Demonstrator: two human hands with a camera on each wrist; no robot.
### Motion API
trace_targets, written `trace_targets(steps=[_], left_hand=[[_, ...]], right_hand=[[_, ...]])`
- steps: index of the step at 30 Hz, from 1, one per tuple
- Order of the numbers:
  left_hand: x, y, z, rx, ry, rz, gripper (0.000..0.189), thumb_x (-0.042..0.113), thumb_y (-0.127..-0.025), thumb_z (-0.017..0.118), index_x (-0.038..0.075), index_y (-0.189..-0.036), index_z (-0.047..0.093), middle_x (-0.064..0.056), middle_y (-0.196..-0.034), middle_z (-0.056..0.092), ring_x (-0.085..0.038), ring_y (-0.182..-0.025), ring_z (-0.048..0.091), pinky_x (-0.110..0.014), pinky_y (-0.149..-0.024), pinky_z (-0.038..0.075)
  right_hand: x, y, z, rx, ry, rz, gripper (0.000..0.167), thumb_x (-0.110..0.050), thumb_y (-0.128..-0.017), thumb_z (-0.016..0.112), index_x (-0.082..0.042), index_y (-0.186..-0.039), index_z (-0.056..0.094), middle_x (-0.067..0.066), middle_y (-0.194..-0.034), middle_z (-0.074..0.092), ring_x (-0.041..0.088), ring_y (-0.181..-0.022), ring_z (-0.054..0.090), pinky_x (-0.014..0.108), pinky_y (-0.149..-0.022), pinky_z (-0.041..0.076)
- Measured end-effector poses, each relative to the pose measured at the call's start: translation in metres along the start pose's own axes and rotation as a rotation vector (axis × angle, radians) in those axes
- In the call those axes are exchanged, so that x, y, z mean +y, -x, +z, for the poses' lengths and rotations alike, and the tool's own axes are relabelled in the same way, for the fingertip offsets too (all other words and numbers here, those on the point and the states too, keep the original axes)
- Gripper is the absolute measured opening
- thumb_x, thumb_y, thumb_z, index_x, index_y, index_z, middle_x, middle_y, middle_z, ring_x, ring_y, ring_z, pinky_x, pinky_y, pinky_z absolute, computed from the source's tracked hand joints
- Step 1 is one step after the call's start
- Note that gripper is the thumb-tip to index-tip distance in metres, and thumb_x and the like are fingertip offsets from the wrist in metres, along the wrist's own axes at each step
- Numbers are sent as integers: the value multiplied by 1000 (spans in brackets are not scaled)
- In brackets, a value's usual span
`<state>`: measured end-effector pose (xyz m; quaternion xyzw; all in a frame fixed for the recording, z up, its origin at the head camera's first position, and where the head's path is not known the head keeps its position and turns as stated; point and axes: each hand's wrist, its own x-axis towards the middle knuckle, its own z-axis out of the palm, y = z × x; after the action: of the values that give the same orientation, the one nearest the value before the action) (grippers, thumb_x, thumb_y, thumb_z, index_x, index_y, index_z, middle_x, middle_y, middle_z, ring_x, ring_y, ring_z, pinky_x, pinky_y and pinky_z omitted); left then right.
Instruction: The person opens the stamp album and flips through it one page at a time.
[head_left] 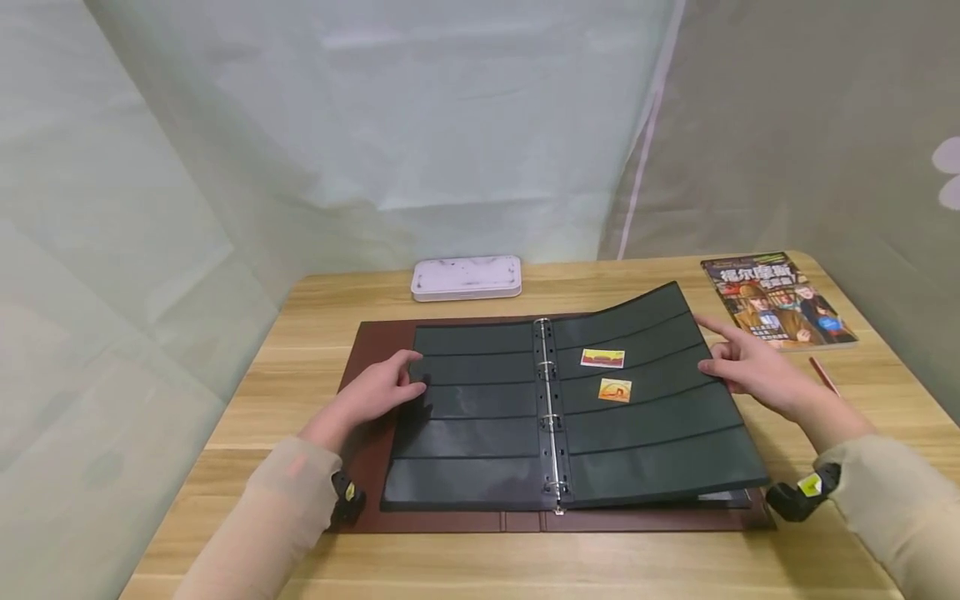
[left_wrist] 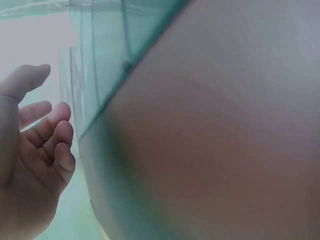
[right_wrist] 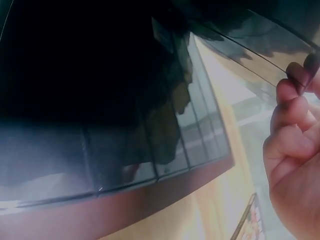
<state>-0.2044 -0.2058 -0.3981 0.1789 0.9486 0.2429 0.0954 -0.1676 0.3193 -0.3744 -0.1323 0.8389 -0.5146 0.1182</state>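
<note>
A ring-bound stamp album with a dark red-brown cover lies spread on the table. Its black left page, divided into pocket strips, lies flat. Two small stamps in yellow and red sit in the right page, which is raised along its outer side. My right hand pinches that page's outer edge between thumb and fingers, as the right wrist view also shows at the fingertips. At the left page's outer edge rests my left hand, thumb apart from its loosely bent fingers.
Behind the album stands a pale tin case. A comic-style book lies at the back right of the wooden table, with a thin reddish stick near my right forearm. Pale cloth hangs around the table.
</note>
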Motion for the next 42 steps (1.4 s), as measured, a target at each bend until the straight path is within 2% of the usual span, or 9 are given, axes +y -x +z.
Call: trace_targets(steps=[5, 12, 17, 22, 29, 36, 42], left_hand=[[9, -4, -2, -6, 0, -8, 53, 28, -88, 64, 6, -132, 45, -1, -77, 53, -15, -62, 48, -32, -59, 40], [21, -13, -4, -14, -12, 5, 57, 30, -88, 65, 6, -134, 44, -1, -78, 55, -14, -64, 49, -31, -60, 41], [35, -18, -8, -43, 4, 15, 59, 30, -88, 65, 6, -137, 41, -1, -79, 55, -15, -62, 50, -32, -59, 41], [44, -19, -15, -64, -3, 31, 60, 30, -89, 64, 5, -138, 39, -1, -78, 55, -14, -62, 50, -31, -59, 42], [53, -19, -25, -56, 12, 45, 61, 30, -89, 64, 5, -138, 38, -2, -80, 55, -15, -63, 48, -33, -62, 40], [62, -21, -30, -52, 27, 57, 62, 33, -89, 63, 7, -140, 37, -2, -82, 55, -16, -63, 49, -33, -61, 41], [69, -22, -32, -54, 62, 66, 63, 32, -89, 63, 8, -141, 35, -3, -85, 56, -17, -67, 50, -34, -62, 41]], right_hand=[[-13, -3, 0, 4, 0, 11, 72, -17, -95, 55, -9, -151, 11, 0, -67, 42, 14, -47, 32, 37, -47, 34], [-27, -6, -1, 41, -128, -41, 69, -11, -95, 53, -4, -150, 11, -4, -65, 45, 9, -42, 32, 37, -40, 29], [-35, -7, -3, 51, -143, -40, 69, -11, -95, 53, -5, -150, 11, -6, -63, 44, 7, -40, 35, 35, -37, 26], [-43, -7, -1, 48, -180, -47, 69, -12, -96, 53, -5, -150, 10, -5, -63, 46, 7, -40, 38, 35, -36, 25], [-57, -8, 0, 66, -208, -54, 68, -11, -95, 54, -8, -151, 14, -4, -65, 50, 7, -40, 40, 30, -33, 26], [-70, -11, 5, 50, -209, -57, 69, -11, -95, 54, -10, -151, 13, -5, -62, 47, 8, -40, 39, 34, -35, 23], [-83, -18, 9, 12, -225, -91, 69, -9, -95, 54, -12, -151, 13, -4, -61, 45, 9, -41, 41, 33, -35, 26]])
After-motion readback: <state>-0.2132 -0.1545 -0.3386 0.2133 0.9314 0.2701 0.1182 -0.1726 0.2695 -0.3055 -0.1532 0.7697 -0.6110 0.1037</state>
